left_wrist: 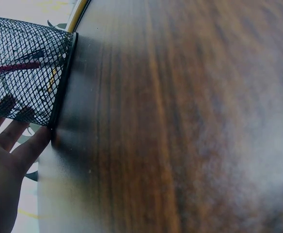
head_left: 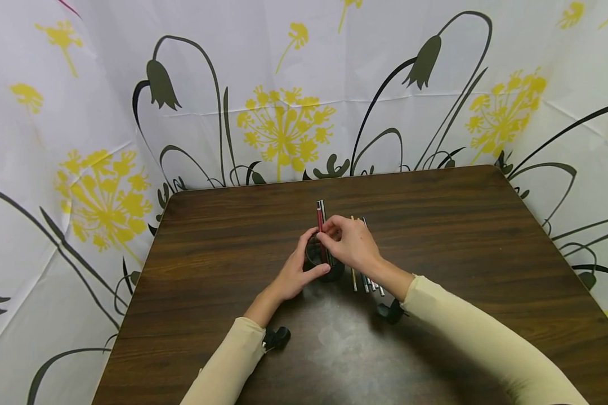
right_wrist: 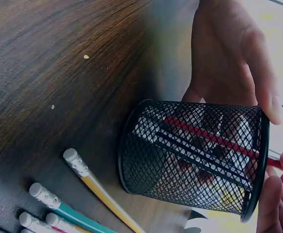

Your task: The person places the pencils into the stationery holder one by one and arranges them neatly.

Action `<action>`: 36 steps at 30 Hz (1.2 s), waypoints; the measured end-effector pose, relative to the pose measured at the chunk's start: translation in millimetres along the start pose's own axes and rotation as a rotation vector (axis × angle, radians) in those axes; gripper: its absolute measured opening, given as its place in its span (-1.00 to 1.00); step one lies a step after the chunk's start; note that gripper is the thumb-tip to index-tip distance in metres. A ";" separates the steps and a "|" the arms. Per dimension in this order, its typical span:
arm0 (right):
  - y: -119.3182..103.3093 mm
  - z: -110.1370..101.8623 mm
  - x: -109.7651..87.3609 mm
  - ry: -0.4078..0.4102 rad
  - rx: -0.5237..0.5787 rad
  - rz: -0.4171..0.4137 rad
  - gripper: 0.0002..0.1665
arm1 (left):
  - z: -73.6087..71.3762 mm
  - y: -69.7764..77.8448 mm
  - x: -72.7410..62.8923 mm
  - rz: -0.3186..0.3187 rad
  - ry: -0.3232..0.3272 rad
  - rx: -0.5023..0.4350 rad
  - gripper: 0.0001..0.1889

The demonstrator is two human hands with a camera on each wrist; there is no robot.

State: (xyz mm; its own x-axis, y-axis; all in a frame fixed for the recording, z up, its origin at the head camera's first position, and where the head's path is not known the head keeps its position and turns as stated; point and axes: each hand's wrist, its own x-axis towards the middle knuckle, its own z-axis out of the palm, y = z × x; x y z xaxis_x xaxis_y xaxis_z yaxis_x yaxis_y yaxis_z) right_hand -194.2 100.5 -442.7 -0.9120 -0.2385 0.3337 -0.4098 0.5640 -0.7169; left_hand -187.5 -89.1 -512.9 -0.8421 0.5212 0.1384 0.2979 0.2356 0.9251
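A black wire-mesh pencil cup (right_wrist: 190, 150) stands upright on the table, just left of several loose pencils. My left hand (head_left: 291, 274) holds it from the left side; in the right wrist view the thumb lies at its rim and the other fingers are behind the mesh. Over the cup's mouth, my right hand (head_left: 353, 243) pinches a red pencil (head_left: 320, 216) between thumb and fingertips. The red pencil's lower part (right_wrist: 214, 138) shows inside the cup through the mesh. Beside it in the cup stands a dark pencil with a light pattern (right_wrist: 199, 159).
To the right of the cup lie a yellow pencil (right_wrist: 105, 196), a teal pencil (right_wrist: 76, 217) and more pencils, eraser ends toward the near side. The brown wood-grain table (head_left: 223, 247) ends at a flower-print white curtain (head_left: 197, 135) behind and at both sides.
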 end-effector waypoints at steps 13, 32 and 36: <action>3.3 10.0 9.2 0.079 -0.057 0.035 -0.83 | -0.4 7.3 -0.5 -0.009 -0.003 -0.006 -0.15; 1.8 15.3 14.2 0.112 -0.133 0.070 -0.86 | -3.8 33.4 -4.7 0.032 -0.018 -0.047 -0.17; 1.4 15.2 15.2 0.115 -0.141 0.065 -0.86 | -3.6 33.6 -4.6 0.036 -0.011 -0.052 -0.18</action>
State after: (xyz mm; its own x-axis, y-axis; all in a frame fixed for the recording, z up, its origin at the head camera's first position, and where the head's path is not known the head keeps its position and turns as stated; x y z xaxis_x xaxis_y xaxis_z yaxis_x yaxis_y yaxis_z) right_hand -208.9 85.6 -447.9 -0.9251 -0.1107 0.3632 -0.3365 0.6823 -0.6490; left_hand -175.3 -86.5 -481.2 -0.8259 0.5381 0.1684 0.3040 0.1734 0.9368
